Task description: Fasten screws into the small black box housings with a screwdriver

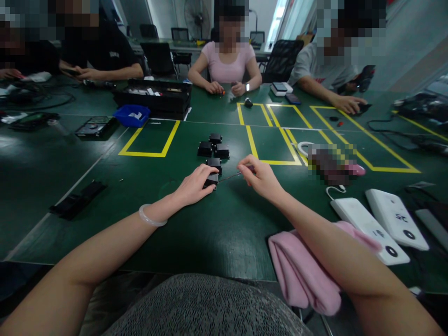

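Note:
My left hand (pixel 196 185) is closed on a small black box-shaped part (pixel 211 180) lying on the green table, its fingertips on the top and near side. In my right hand (pixel 258 176) is a thin screwdriver (pixel 231 177), pinched by its dark handle, which the fingers mostly cover. The slim shaft runs left, and its tip meets the right side of the part or lies very close to it. Right behind the held part is another black box (pixel 214 164). Farther back, more such boxes (pixel 205 148) sit in a small cluster.
Yellow tape rectangles (pixel 280 162) mark the table. On the left are a black plastic piece (pixel 79 199), a blue bin (pixel 132 115) and a black toolbox (pixel 154 100). A pink cloth (pixel 301 270) and white devices (pixel 371 228) are on the right. Several people sit opposite.

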### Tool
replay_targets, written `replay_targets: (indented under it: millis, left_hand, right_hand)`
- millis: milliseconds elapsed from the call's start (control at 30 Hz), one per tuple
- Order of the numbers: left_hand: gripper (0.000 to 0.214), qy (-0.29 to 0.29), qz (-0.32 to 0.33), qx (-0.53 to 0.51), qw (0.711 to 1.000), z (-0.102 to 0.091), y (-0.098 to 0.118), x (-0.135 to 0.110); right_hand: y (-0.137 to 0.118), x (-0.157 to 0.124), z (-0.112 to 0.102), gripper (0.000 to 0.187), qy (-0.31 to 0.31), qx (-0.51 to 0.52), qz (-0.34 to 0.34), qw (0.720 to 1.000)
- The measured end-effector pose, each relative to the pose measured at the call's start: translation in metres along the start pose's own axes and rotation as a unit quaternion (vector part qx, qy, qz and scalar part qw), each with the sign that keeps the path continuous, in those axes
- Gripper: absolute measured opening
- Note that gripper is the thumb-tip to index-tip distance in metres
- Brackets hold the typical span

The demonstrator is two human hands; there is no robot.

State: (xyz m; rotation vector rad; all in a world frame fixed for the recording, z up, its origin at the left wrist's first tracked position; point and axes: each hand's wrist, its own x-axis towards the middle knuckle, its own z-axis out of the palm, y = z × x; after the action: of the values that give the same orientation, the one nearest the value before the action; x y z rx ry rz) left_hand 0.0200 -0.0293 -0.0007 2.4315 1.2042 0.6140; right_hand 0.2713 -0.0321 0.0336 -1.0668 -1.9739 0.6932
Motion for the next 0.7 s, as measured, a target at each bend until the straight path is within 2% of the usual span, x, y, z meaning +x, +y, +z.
replay_targets:
  millis: [700]
  left_hand:
    - [0.043, 0.001, 0.001, 0.001, 1.0, -0.0006, -0.0004, 0.0002]
  right_hand:
    - [-0.0004, 0.0015, 0.0, 0.011, -0.009, 0.01, -0.003, 1.0]
